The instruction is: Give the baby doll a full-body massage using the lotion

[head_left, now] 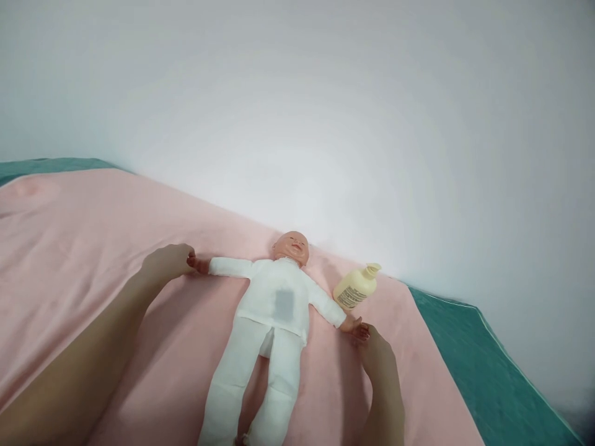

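A baby doll (pixel 253 303) in a white top and white trousers lies on its back, head toward the wall and arms spread wide. My left hand (pixel 168 260) is closed on the doll's hand at the left, with that arm stretched straight out sideways. On the other side, my right hand (pixel 375 348) grips the doll's hand at the right, where the arm slants downward. Most of my fingers are hidden behind my hands and the doll's small hands. A grey patch marks the front of the top. The doll's feet are partly cut off by the lower edge of the view.
A pale yellow pump bottle (pixel 356 288) stands tilted-looking just beyond the doll's right-hand arm, close to my right hand. Pink cloth (pixel 93 223) with folds lies under everything. Green fabric (pixel 483 353) shows at both sides, and a plain white wall (pixel 297 111) rises behind.
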The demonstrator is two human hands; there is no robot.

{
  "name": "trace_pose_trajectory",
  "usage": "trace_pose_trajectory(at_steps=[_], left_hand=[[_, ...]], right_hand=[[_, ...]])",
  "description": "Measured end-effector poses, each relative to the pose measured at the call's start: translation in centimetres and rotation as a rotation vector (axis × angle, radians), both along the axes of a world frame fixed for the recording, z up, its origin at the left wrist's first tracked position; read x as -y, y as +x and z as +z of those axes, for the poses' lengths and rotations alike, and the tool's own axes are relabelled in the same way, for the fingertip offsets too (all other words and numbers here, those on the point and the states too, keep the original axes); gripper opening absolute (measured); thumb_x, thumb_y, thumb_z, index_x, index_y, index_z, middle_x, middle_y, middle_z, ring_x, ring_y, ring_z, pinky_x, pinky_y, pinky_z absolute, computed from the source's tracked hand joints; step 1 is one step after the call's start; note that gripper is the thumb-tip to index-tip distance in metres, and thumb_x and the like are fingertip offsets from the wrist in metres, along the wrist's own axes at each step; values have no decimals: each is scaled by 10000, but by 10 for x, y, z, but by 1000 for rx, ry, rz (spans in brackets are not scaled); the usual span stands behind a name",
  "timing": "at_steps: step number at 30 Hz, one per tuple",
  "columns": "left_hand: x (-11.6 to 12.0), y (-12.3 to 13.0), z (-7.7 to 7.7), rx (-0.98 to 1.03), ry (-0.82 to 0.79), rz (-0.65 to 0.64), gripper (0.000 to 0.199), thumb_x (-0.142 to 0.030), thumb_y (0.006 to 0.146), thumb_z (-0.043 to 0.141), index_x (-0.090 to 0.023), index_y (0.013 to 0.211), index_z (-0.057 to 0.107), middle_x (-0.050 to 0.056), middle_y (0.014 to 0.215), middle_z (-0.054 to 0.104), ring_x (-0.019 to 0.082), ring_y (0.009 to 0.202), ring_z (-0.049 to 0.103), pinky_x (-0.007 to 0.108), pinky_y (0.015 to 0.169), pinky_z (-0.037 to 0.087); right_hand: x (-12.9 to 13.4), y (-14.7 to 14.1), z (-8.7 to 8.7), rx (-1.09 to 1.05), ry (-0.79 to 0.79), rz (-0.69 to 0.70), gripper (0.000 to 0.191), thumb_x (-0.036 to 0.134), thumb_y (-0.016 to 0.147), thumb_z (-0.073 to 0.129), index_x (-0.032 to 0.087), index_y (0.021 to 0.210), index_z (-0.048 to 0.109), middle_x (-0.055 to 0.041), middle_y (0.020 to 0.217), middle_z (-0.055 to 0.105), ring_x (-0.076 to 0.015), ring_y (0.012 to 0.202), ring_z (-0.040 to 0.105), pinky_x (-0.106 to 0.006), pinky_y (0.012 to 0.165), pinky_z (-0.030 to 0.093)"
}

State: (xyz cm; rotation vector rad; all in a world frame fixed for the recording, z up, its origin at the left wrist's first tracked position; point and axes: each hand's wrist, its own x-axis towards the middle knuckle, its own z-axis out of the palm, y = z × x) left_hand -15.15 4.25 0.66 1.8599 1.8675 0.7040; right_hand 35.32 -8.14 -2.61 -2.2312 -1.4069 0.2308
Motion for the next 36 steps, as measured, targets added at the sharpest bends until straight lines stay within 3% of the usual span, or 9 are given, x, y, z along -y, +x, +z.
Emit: trace_pose_trajectory(at_steps=[3,6,9,13,18,21,24,28,36], left_hand=[[5,1,10,-139,-124,22,230,-352,607,684,-180,732,598,56,707,669,229,653,583,271,559,360],[14,11,28,-181,-112,49,326,-417,684,641,-188,910,590,79,879,686,260,775,613,289,610,399],[26,29,45,-149,33,80,365,-454,765,590,-215,1041,572,57,955,694,248,814,625,294,649,428],[40,58,52,-115,321,-1,350,-397,791,595,-249,1109,586,24,1046,705,234,858,646,297,695,452],[58,110,32,-78,621,-487,162,-280,856,554,-237,987,639,-5,950,734,184,815,672,314,811,447],[67,138,11,-23,822,-628,192,-154,893,483,-200,1032,607,11,901,734,152,797,678,298,798,450],[72,150,-3,-28,878,-673,242,-87,894,461,-190,1088,562,11,887,729,144,818,679,294,802,452],[73,150,-3,-58,852,-682,241,-101,904,474,-195,1117,540,14,925,727,146,831,678,310,851,447],[71,151,-3,-82,872,-722,212,-148,931,480,-195,1128,541,21,1003,720,135,867,670,304,881,434]], right_hand=[[3,-9,11,-92,12,-48,341,246,675,586,218,1010,641,-72,859,714,-255,729,674,-330,603,499],[9,-30,31,-271,141,47,478,339,692,634,235,1158,606,-66,1049,697,-258,926,668,-348,754,534],[13,-60,49,-426,290,149,529,418,721,655,250,1217,581,-62,1227,630,-260,1102,609,-382,907,508],[14,-99,55,-486,402,224,558,392,741,690,261,1266,552,-51,1211,645,-252,1149,584,-422,981,473],[11,-133,38,-370,500,406,437,329,777,688,264,1204,614,-37,1203,653,-238,1138,594,-381,952,509],[10,-149,29,-207,578,548,394,251,825,635,263,1218,605,-29,1164,672,-215,1074,629,-358,913,535],[10,-161,27,9,652,683,355,179,878,554,251,1223,600,-32,1167,668,-198,1079,622,-360,933,526],[11,-169,29,198,703,711,330,151,913,510,197,1230,590,-55,1159,669,-194,1087,613,-364,942,523],[8,-168,23,218,685,690,337,178,924,503,212,1249,584,-55,1173,662,-199,1108,600,-373,960,507]])
